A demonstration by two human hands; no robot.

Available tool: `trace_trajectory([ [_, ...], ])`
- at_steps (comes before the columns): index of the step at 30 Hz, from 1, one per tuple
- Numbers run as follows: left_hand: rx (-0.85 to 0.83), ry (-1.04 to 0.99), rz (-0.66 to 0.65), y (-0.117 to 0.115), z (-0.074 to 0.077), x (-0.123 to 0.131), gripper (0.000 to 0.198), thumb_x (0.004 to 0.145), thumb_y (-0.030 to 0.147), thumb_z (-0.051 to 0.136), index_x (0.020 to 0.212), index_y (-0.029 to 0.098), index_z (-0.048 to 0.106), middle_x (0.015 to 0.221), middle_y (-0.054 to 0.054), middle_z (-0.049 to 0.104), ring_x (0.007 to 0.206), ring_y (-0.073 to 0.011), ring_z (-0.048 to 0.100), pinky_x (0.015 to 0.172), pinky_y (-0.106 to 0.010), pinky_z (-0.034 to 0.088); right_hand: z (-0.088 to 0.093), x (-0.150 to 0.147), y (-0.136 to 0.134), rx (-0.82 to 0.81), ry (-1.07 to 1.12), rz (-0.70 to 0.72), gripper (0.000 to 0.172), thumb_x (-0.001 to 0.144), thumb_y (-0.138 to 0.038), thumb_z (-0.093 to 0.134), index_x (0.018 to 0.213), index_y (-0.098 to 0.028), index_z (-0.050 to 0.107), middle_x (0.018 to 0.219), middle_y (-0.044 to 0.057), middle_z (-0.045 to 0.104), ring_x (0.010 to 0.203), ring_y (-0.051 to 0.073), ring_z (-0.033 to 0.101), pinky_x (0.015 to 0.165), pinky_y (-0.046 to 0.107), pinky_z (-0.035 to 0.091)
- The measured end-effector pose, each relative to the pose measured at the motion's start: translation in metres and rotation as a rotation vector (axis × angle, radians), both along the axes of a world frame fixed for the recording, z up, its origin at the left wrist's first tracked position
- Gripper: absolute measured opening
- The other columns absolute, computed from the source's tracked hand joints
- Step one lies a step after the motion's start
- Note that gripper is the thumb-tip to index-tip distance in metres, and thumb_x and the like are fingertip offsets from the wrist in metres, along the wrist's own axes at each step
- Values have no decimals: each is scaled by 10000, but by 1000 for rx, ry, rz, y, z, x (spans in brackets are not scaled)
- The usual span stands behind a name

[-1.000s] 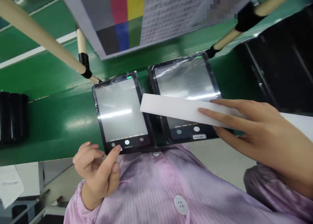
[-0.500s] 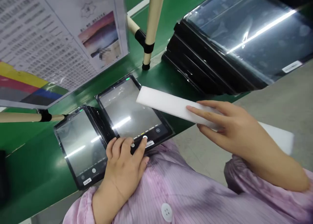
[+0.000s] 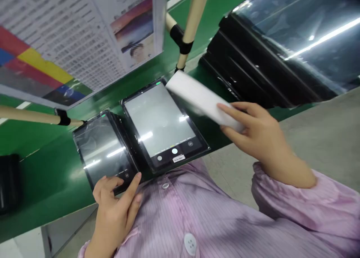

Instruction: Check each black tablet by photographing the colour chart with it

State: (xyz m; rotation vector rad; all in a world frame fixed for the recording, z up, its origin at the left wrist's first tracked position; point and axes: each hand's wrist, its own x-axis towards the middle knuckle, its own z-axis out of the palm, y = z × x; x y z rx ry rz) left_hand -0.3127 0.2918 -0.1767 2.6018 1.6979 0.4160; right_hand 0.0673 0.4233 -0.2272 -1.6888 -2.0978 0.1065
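Observation:
My right hand (image 3: 250, 128) grips a long white foam block (image 3: 199, 95), which slants over the far right edge of a tablet (image 3: 160, 119). That tablet lies face up and shows a grey camera view with a white shutter button. To its left is a stack of tablets whose top tablet (image 3: 104, 153) has a darker screen. At the near edge of this stack is my left hand (image 3: 118, 201), fingers apart and holding nothing. Its fingertips overlap the stack's lower part; whether they touch it I cannot tell.
Black, film-covered tablets are piled in a tall stack (image 3: 281, 63) at the right. A printed chart (image 3: 70, 36) in a clear sleeve hangs at upper left beside a beige tube frame (image 3: 194, 21). A black object (image 3: 8, 183) sits at the left of the green table (image 3: 47, 183).
My left hand has left the middle tablet's shutter button and moved left to the other stack. The foam block has tilted more steeply. The left tablet's screen has darkened, and the view has shifted.

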Motion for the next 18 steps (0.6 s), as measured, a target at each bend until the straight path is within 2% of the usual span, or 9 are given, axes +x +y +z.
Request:
trace_trajectory([
  [2, 33, -3, 57, -8, -1, -6, 485, 934, 187, 591, 1412, 267, 571, 1070, -84, 414, 1032, -239, 466, 1051, -495, 303, -13, -7, 7, -20, -20, -122, 477, 911, -369, 577, 1315, -143, 691, 1224, 206, 644, 1097, 337, 658, 954, 483, 558],
  [4, 69, -12, 107, -15, -2, -11, 361, 931, 193, 595, 1284, 221, 663, 1066, -84, 418, 1028, -233, 470, 1021, -468, 324, -28, -14, 12, -134, -97, -173, 516, 925, -408, 551, 1346, -134, 669, 1290, 245, 613, 1170, 406, 622, 976, 570, 523],
  [6, 93, -14, 149, -20, -4, -16, 293, 926, 200, 602, 1198, 199, 712, 1063, -87, 426, 1034, -237, 470, 997, -452, 339, -39, -20, 13, -221, -146, -174, 601, 926, -446, 556, 1441, -137, 578, 1442, 280, 499, 1297, 474, 522, 1003, 659, 464],
  [8, 100, -16, 179, -23, -8, -19, 278, 917, 206, 617, 1169, 199, 733, 1066, -90, 432, 1049, -246, 463, 987, -449, 349, -45, -26, 10, -191, -84, -164, 747, 901, -486, 600, 1539, -132, 439, 1550, 297, 356, 1411, 480, 402, 1068, 679, 399],
  [10, 94, -18, 190, -23, -12, -20, 283, 910, 220, 633, 1172, 210, 740, 1075, -96, 438, 1068, -259, 450, 987, -456, 356, -43, -32, 3, -151, 119, -139, 830, 891, -479, 617, 1594, -153, 319, 1584, 272, 306, 1437, 410, 408, 1121, 609, 394],
  [12, 58, -11, 195, -23, -17, -21, 309, 908, 244, 645, 1204, 231, 734, 1101, -109, 455, 1093, -277, 439, 991, -475, 358, -35, -40, -6, -220, 420, -79, 787, 914, -440, 583, 1607, -221, 282, 1591, 208, 344, 1400, 330, 491, 1138, 543, 416],
  [14, 28, -1, 192, -24, -21, -25, 336, 906, 276, 657, 1235, 262, 725, 1118, -117, 474, 1102, -288, 446, 1005, -500, 356, -23, -52, -14, -374, 708, -30, 737, 925, -419, 571, 1596, -287, 297, 1613, 139, 364, 1393, 286, 513, 1165, 525, 401],
  [16, 34, -11, 234, -27, -27, -37, 399, 882, 339, 693, 1277, 277, 703, 1143, -125, 484, 1131, -307, 460, 1038, -534, 351, -13, -65, -18, -518, 896, -12, 738, 890, -420, 623, 1570, -305, 358, 1618, 92, 384, 1441, 272, 459, 1213, 508, 346],
  [18, 37, -63, 347, -30, -36, -58, 621, 821, 439, 748, 1395, 244, 615, 1229, -158, 470, 1210, -357, 452, 1072, -580, 356, -5, -75, -19, -598, 977, -28, 756, 828, -400, 693, 1531, -292, 437, 1605, 65, 415, 1477, 273, 406, 1241, 485, 313],
])
